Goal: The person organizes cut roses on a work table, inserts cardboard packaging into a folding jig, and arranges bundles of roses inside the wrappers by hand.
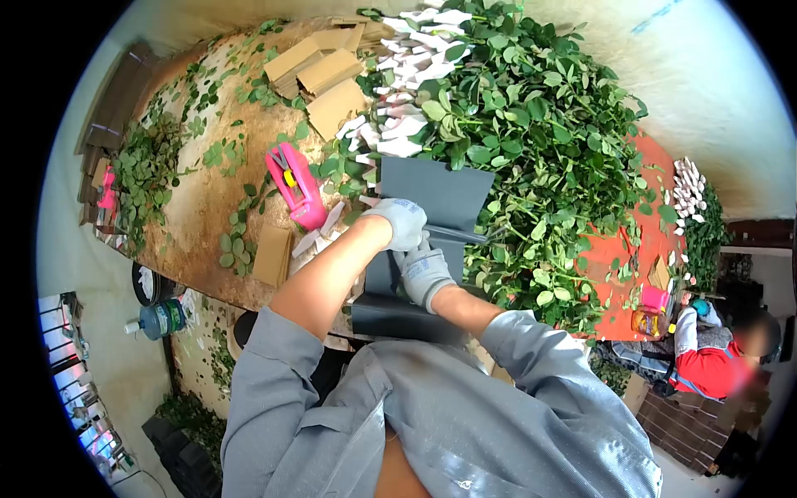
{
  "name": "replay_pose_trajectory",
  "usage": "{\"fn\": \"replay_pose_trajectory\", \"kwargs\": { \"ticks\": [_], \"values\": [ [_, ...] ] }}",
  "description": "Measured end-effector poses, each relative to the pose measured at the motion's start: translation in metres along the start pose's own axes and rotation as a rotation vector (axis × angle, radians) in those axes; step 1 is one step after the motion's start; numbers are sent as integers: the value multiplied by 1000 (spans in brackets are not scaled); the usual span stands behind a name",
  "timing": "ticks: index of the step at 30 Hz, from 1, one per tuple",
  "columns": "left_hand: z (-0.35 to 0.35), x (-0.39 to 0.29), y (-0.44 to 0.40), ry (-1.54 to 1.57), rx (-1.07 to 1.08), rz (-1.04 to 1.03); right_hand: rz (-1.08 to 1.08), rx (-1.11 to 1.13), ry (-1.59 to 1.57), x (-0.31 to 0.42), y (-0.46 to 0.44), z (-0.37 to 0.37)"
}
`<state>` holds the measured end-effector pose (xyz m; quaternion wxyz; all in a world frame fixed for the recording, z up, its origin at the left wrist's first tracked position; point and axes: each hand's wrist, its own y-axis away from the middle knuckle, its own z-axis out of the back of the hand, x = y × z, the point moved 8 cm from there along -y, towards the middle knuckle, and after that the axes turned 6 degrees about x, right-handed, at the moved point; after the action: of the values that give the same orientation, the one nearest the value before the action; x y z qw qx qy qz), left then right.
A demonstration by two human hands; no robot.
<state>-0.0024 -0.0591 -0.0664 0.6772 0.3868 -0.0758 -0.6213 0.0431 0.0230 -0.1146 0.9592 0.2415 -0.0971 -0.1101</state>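
Note:
My left hand [400,222], in a grey glove, lies over a dark grey sheet [436,187] at the middle of the table. Its fingers are bent inward and mostly hidden. My right hand [425,272], also gloved, is just below and touches the dark material, its fingertips close to the other hand. A dark folded piece [407,319] lies at the table's front edge. Left of the hands is a pink tape dispenser or stapler [297,187]. White-wrapped flower heads [403,133] with leafy stems [531,124] are piled beyond and to the right.
Brown cardboard pieces [332,79] lie at the back, another [272,256] near the front edge. Loose leaves [224,153] are scattered at left. A red surface [610,274] shows at right, where a person in red [706,365] works. A water bottle [162,321] stands at lower left.

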Motion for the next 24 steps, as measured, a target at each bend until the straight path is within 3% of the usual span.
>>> {"fn": "replay_pose_trajectory", "kwargs": {
  "ticks": [7, 9, 11, 14, 15, 17, 18, 20, 21, 23, 24],
  "values": [
    [0, 10, -4, 153, 197, -43, -5, -13, 27, -3, 5, 4],
    [1, 12, -7, 387, 58, -209, -12, -42, 23, -4, 3, 5],
    [-1, 14, -8, 347, 48, -236, -6, -24, -57, -5, 3, 3],
    [29, 49, 41, 802, -400, -225, 13, -123, -64, -6, 4, 5],
    [35, 66, 70, 730, -547, -203, 18, -73, -94, -6, 6, 8],
    [20, 117, 122, 737, -737, -38, 8, -21, -69, -9, -1, -6],
    [13, 135, 154, 652, -766, 161, 4, 26, -84, -7, -1, -2],
    [-45, 190, 189, 612, -655, 561, -16, 104, -93, -3, 3, 11],
    [-74, 208, 197, 611, -653, 574, -31, 133, -86, -3, 3, 12],
    [-134, 240, 219, 341, -480, 983, -31, 158, -76, -2, 2, 11],
    [-139, 234, 221, 341, -476, 988, -26, 146, -71, -2, 2, 12]
  ]
}}
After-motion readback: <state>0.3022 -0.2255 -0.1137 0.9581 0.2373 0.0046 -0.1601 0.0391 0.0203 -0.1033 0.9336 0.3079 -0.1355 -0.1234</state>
